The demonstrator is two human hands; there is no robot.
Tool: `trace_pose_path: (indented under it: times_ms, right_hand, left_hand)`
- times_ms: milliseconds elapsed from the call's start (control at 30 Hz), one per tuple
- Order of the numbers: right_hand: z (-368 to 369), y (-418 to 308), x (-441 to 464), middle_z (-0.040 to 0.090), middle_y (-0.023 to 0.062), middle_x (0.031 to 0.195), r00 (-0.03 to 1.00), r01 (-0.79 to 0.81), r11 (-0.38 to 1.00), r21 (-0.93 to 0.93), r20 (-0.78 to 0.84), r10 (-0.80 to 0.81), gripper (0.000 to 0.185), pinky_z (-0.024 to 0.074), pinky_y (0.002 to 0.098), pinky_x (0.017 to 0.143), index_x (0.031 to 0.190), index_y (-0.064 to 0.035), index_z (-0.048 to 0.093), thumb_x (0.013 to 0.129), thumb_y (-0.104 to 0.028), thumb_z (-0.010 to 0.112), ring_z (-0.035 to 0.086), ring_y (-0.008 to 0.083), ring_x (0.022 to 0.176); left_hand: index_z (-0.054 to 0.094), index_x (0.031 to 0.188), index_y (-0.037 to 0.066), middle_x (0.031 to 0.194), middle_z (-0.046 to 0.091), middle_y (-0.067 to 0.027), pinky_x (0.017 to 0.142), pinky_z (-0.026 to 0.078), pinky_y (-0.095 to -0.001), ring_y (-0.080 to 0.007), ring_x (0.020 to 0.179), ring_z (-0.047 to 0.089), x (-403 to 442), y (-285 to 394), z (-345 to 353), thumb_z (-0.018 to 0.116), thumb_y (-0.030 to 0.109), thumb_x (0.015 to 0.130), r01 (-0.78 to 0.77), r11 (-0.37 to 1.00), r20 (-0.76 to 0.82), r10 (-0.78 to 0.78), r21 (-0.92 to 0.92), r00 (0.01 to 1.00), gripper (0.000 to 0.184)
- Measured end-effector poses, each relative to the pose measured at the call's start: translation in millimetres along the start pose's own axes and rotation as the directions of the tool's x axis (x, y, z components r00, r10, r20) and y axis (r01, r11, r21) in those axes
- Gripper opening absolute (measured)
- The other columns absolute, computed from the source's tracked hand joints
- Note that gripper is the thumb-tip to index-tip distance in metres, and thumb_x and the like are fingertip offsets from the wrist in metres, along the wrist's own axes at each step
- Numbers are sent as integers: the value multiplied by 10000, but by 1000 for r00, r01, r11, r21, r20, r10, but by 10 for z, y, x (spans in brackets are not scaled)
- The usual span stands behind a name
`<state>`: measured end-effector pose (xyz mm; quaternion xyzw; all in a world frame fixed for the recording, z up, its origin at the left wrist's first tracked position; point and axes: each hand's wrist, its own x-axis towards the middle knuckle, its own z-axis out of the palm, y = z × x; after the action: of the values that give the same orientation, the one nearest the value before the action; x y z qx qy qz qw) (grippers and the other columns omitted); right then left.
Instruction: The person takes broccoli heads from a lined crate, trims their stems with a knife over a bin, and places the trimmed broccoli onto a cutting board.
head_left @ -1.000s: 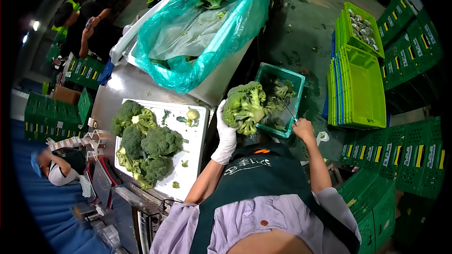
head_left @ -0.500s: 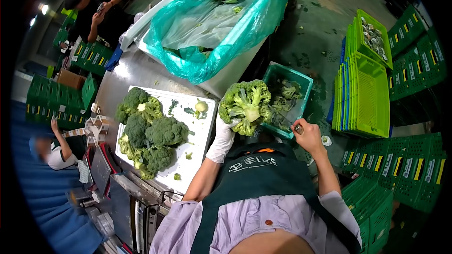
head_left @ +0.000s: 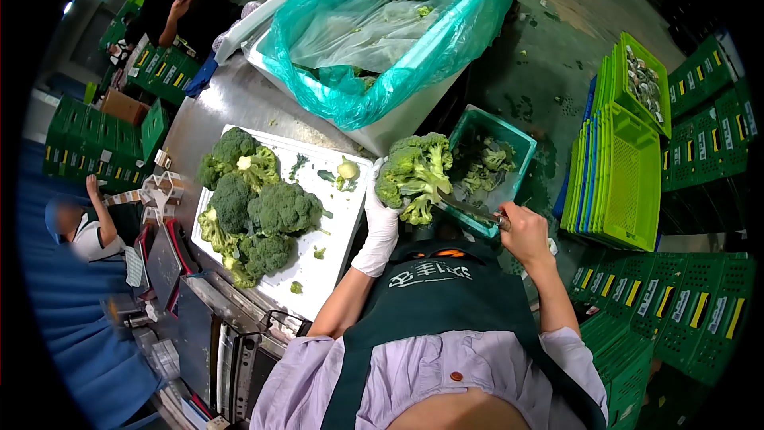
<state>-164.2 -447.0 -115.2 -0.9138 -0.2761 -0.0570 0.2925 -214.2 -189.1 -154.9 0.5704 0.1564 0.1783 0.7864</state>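
Broccoli (head_left: 415, 175) in gloved left hand (head_left: 381, 225), crown leftward, stem rightward toward knife (head_left: 476, 211).

Printed in white across the dark green apron (head_left: 469, 314): Chinese characters (head_left: 434, 276), too unclear to read surely. On the green crates at right (head_left: 716, 275): white labels (head_left: 681, 304), with print too small to make out. Likewise unreadable: markings (head_left: 171, 76) on the green crates at left (head_left: 79, 127).

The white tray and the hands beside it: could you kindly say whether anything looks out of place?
Mildly, yes: green scraps and a pale piece lie loose on the white tray, like stray trimmings, apart from the piled broccoli heads. Only the left hand is gloved; the right hand, holding a knife, looks bare, an odd mismatch.
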Motion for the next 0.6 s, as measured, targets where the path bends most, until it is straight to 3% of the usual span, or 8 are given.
trace_pose_path:
  times_ms: [200, 367, 533, 600]
  right_hand:
    - [71, -1, 70, 607, 97, 681, 997, 75, 993, -96, -2, -76, 113, 469, 393, 511, 820, -62, 546, 752, -55, 635, 614, 282, 647]
    - [189, 53, 65, 610, 110, 692, 991, -97, 981, -171, 79, 112, 142, 472, 428, 529, 819, -63, 537, 713, -16, 620, 615, 314, 658]
    - [487, 252, 15, 615, 125, 709, 985, -151, 971, -183, 58, 164, 162, 472, 449, 533, 825, -55, 539, 692, -25, 627, 616, 337, 665]
    - [570, 286, -4, 615, 129, 713, 983, -163, 966, -198, 49, 176, 164, 472, 452, 532, 828, -53, 540, 692, -31, 630, 615, 340, 666]
  left_hand:
    - [348, 1355, 43, 1297, 448, -101, 1003, 380, -310, -188, 1176, 458, -66, 100, 147, 610, -76, 750, -17, 988, -91, 31, 154, 995, 670]
    - [336, 1362, 34, 1296, 453, -112, 1000, 384, -310, -192, 1175, 464, -103, 139, 221, 587, -105, 747, -15, 988, -117, 33, 156, 993, 678]
    - [328, 1367, 25, 1282, 467, -123, 1001, 386, -311, -199, 1167, 473, -84, 82, 228, 542, -143, 728, -51, 989, -97, 65, 141, 993, 694]
    - [328, 1365, 15, 1278, 469, -126, 1006, 381, -313, -205, 1165, 475, -74, 32, 202, 517, -156, 714, -45, 964, -119, 79, 261, 990, 699]
